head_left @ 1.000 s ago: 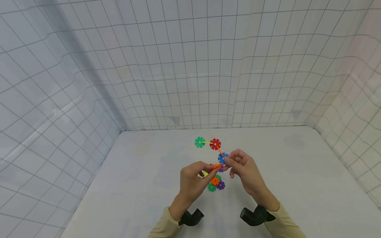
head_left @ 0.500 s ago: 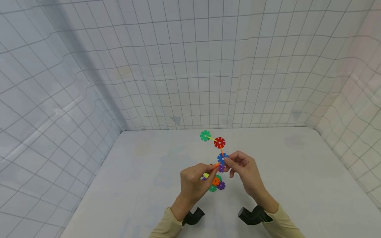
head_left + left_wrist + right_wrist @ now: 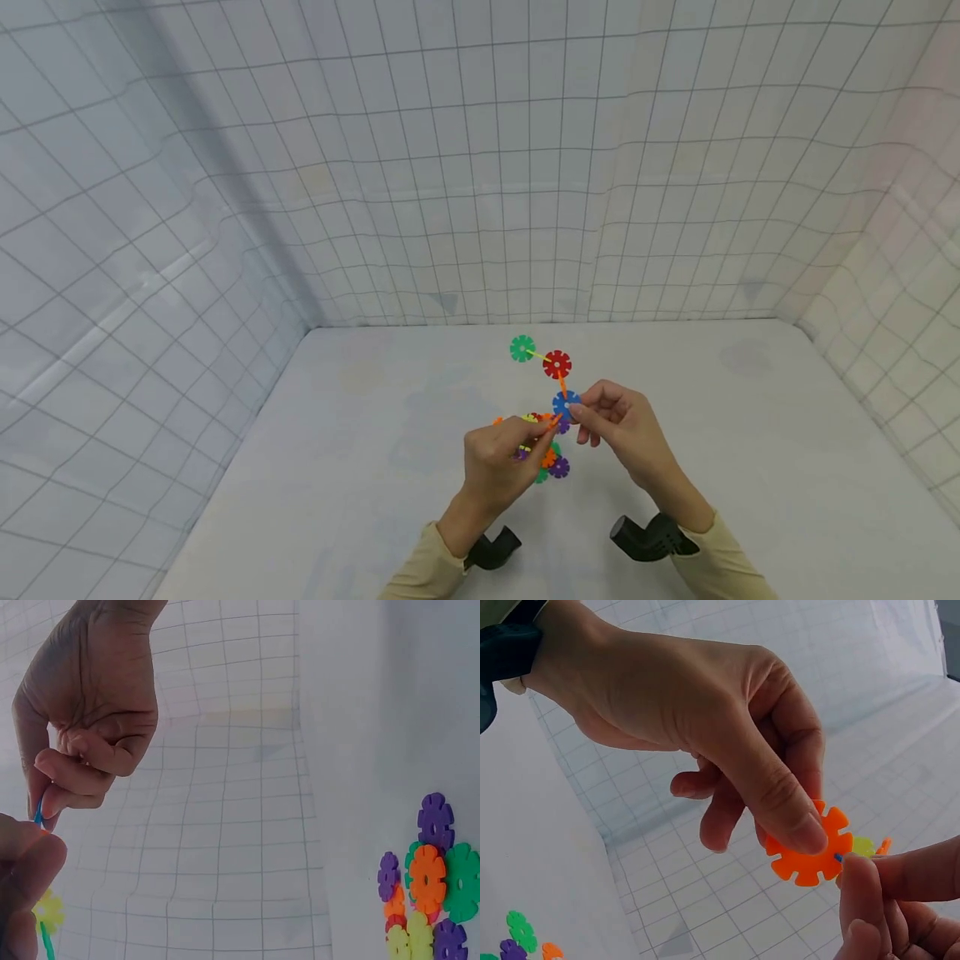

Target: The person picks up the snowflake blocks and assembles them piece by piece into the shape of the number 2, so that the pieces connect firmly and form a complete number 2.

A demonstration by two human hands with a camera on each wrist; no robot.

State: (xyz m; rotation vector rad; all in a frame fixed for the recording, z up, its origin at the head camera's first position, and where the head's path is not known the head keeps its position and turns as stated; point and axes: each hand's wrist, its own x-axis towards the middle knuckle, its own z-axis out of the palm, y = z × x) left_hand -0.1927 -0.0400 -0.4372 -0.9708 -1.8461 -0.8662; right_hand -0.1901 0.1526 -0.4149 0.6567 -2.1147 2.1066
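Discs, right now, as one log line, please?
left grip: pinches orange disc; right grip: pinches blue disc; edges: appear touching; pile: on table

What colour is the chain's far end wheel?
The far end wheel is green, clearest in the head view.

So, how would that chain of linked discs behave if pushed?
The chain is probably light: the right hand pinches it by one blue disc. It seems fairly stiff, jutting beyond that hand, but might separate at its thin orange link.

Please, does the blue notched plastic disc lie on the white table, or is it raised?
Raised. The right hand pinches the blue disc; the left-wrist view shows it off the table.
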